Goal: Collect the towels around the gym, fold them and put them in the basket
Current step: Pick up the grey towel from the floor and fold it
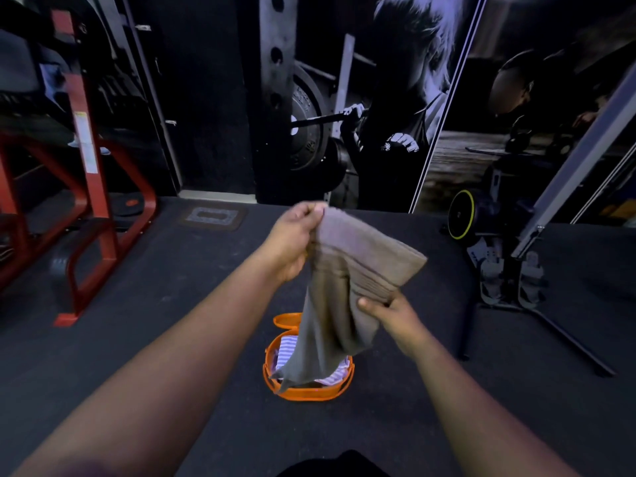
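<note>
Grey towel (347, 290) hangs over orange basket's (306, 394) rim.

grey-brown terry cloth towel (347, 270): soft, matt, ribbed border bands
orange plastic basket (306, 392): smooth, slight sheen
striped cloth towel (285, 352): woven, matt
dark floor mat (172, 304): matt, fine-grained
red painted metal frame (93, 187): semi-gloss

Grey towel (347, 270) over an orange basket (306, 392)

The towel is plain grey-brown with ribbed bands near one edge. Inside the basket lies a white cloth with blue stripes (285, 352). The floor (172, 304) is dark grey; the frame (93, 201) on the left, red.
</note>
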The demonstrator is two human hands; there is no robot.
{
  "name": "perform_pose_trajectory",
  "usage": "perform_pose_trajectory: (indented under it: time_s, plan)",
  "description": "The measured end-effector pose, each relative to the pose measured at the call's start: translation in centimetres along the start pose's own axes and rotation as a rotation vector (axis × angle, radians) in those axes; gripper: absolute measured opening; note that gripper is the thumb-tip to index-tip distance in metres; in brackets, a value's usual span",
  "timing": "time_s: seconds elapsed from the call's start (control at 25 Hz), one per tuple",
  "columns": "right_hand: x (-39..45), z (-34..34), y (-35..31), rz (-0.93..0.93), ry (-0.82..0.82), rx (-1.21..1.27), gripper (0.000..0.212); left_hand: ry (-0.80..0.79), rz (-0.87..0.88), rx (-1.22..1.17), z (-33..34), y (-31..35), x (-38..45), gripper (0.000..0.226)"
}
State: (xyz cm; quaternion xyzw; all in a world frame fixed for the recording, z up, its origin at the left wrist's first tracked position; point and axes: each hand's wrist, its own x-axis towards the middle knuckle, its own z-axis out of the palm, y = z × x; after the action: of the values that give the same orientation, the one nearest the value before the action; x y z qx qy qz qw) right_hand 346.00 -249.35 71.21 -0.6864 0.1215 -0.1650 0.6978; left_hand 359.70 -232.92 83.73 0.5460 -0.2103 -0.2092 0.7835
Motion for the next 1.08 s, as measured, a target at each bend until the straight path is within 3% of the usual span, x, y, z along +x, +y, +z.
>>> perform_pose_trajectory:
  time_s: [0.08, 0.12, 0.2, 0.24, 0.36, 0.44, 0.52, 0.6, 0.68, 0.72, 0.84, 0.88, 0.96, 1.04, 1.08]
  plan:
    - [0.2, 1.7, 0.1, 0.070, 0.011, 0.051, 0.007, -0.045, 0.069, -0.220, -1.2, 1.9, 0.3, 0.013]
    - [0.7, 2.3, -0.5, 0.077, 0.071, 0.111, 0.015, -0.053, 0.058, -0.198, -2.7, 1.5, 0.1, 0.020]
    - [1.7, 3.1, -2.2, 0.059, 0.138, 0.246, 0.020, -0.095, -0.114, 0.075, -6.6, -2.8, -2.7, 0.051]
    - [2.3, 3.2, -2.9, 0.048, 0.137, 0.272, 0.019, -0.132, -0.239, 0.210, -8.0, -5.4, -4.6, 0.055]
    - [3.7, 2.7, -3.6, 0.000, 0.172, 0.258, 0.017, -0.158, -0.390, 0.215, -10.3, -9.9, -7.2, 0.027]
    - [3.7, 1.6, -2.8, 0.014, 0.215, 0.386, 0.029, -0.069, -0.342, 0.106, -10.5, -9.0, -6.2, 0.021]
    - [2.4, 0.9, -1.5, 0.077, 0.073, 0.458, 0.064, -0.038, -0.267, -0.024, -10.2, -6.7, -4.4, 0.021]
    - [0.0, 2.2, 0.2, 0.261, -0.098, 0.331, 0.076, -0.002, -0.202, -0.143, -10.2, -5.2, -3.1, 0.020]
    - [-1.4, 4.4, 1.3, 0.359, -0.144, 0.182, 0.056, -0.028, -0.172, -0.229, -11.1, -5.0, -2.9, 0.033]
    - [-1.3, 5.4, 1.5, 0.328, -0.087, 0.142, 0.044, -0.034, -0.222, -0.181, -12.2, -6.0, -3.4, 0.041]
    - [0.4, 6.9, 0.7, 0.221, 0.097, 0.118, 0.011, -0.132, -0.526, 0.114, -15.6, -10.8, -7.1, 0.033]
    - [0.9, 7.4, 0.5, 0.210, 0.140, 0.118, 0.009, -0.172, -0.544, 0.153, -16.1, -11.5, -7.7, 0.028]
    - [1.5, 7.6, 0.5, 0.229, 0.222, 0.235, 0.017, -0.076, -0.472, 0.076, -16.2, -11.0, -6.7, 0.013]
    - [1.0, 7.3, 0.8, 0.267, 0.172, 0.330, 0.025, 0.042, -0.402, -0.113, -16.4, -9.2, -5.2, 0.013]
    - [0.7, 7.2, 0.9, 0.321, 0.090, 0.244, 0.026, 0.046, -0.387, -0.157, -16.7, -8.8, -5.0, 0.016]
